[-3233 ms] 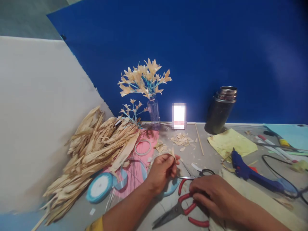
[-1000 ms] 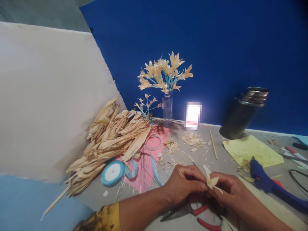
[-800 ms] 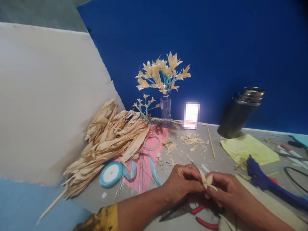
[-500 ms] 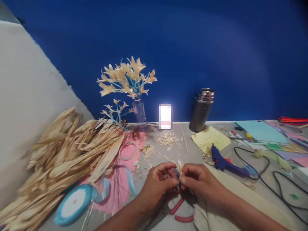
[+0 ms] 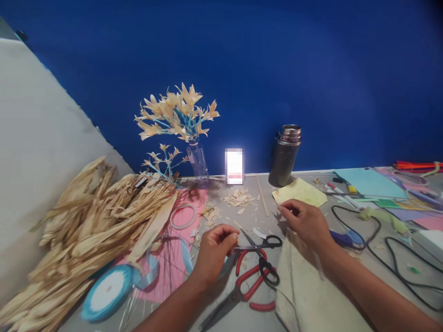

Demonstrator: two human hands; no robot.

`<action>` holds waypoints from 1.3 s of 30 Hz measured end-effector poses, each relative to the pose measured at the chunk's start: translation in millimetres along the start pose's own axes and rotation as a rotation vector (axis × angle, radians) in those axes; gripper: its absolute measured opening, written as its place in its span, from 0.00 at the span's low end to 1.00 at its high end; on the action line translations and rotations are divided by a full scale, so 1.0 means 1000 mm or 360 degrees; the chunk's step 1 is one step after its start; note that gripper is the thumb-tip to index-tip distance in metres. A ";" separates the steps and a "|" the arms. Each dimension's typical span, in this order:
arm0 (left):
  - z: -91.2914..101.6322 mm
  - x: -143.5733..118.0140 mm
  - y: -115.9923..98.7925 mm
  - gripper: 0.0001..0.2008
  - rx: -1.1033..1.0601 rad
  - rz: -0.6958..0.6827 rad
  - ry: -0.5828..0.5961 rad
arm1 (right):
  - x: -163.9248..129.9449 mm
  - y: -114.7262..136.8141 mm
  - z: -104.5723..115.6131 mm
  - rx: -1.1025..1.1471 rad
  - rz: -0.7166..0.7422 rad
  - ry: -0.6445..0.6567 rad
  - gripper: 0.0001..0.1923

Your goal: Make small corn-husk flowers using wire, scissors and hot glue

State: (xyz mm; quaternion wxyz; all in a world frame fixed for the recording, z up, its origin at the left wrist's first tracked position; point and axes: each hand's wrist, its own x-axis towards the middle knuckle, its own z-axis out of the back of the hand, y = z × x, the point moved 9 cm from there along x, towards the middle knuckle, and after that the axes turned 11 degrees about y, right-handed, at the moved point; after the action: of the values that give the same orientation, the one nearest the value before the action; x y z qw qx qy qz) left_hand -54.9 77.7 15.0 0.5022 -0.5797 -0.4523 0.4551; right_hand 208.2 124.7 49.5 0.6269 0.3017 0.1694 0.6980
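My left hand [image 5: 218, 252] is closed, thumb against fingertips, just left of the black-handled scissors [image 5: 266, 267]; whatever it pinches is hidden. My right hand [image 5: 306, 222] is above the near edge of the yellow paper [image 5: 301, 191], its thumb and index finger pressed together. Anything between them is too small to make out. The black scissors lie open across red-handled tools, among them large red-handled scissors [image 5: 238, 295]. Partly behind my right wrist lies the blue glue gun [image 5: 342, 238]. Pale petal-shaped pieces [image 5: 239, 197] are heaped beyond my left hand.
Dried corn husks [image 5: 104, 216] fill the left side. A blue ribbon roll [image 5: 108, 293] lies by pink paper [image 5: 173, 276]. Husk flowers [image 5: 180, 113] stand in a clear bottle [image 5: 198, 161]. A dark flask [image 5: 285, 157] stands at the wall. A black cord [image 5: 377, 226] loops at right.
My hands were together over the scissors and have parted. The right moved up and right toward the yellow paper; the left shifted slightly left. The scissors now show between them.
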 end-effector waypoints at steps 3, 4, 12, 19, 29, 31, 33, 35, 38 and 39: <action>-0.001 0.000 0.003 0.08 -0.0005 0.0020 0.0011 | 0.005 -0.006 0.001 -0.0237 -0.0110 0.0021 0.13; -0.002 0.001 0.003 0.08 -0.0006 0.0026 0.0014 | 0.008 -0.006 0.000 -0.0302 -0.0117 0.0039 0.13; 0.000 0.001 0.003 0.10 -0.0005 0.0031 0.0022 | 0.016 -0.008 -0.008 -0.0426 -0.0022 0.0188 0.10; -0.001 0.002 0.010 0.17 -0.0149 -0.0002 0.0008 | 0.010 -0.017 0.031 -0.0253 -0.0130 -0.0119 0.22; 0.089 -0.027 -0.093 0.28 -0.0283 -0.0529 -0.0294 | -0.002 -0.005 0.002 -0.0215 0.0149 0.0027 0.22; 0.107 -0.040 -0.096 0.20 0.0184 -0.0513 -0.0388 | -0.004 -0.004 -0.005 -0.0246 0.0202 0.0057 0.23; 0.113 -0.046 -0.082 0.06 0.0611 -0.0381 -0.0333 | -0.005 -0.002 -0.010 -0.0257 0.0249 0.0078 0.24; 0.111 -0.047 -0.060 0.04 0.1076 -0.0221 -0.0164 | -0.007 0.001 -0.013 -0.0235 0.0300 0.0095 0.25; 0.112 -0.047 -0.037 0.13 0.1929 -0.0066 -0.0166 | -0.010 0.004 -0.019 -0.0211 0.0339 0.0164 0.24; 0.112 -0.045 -0.029 0.16 0.2170 0.0023 -0.0143 | -0.011 0.006 -0.022 -0.0210 0.0349 0.0195 0.24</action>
State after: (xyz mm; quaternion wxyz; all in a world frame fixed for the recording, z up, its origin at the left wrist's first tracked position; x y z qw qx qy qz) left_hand -174.8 55.4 38.4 0.7328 -0.1175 -0.0810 0.6653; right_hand 190.3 116.1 34.1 0.5538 0.2334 0.1271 0.7891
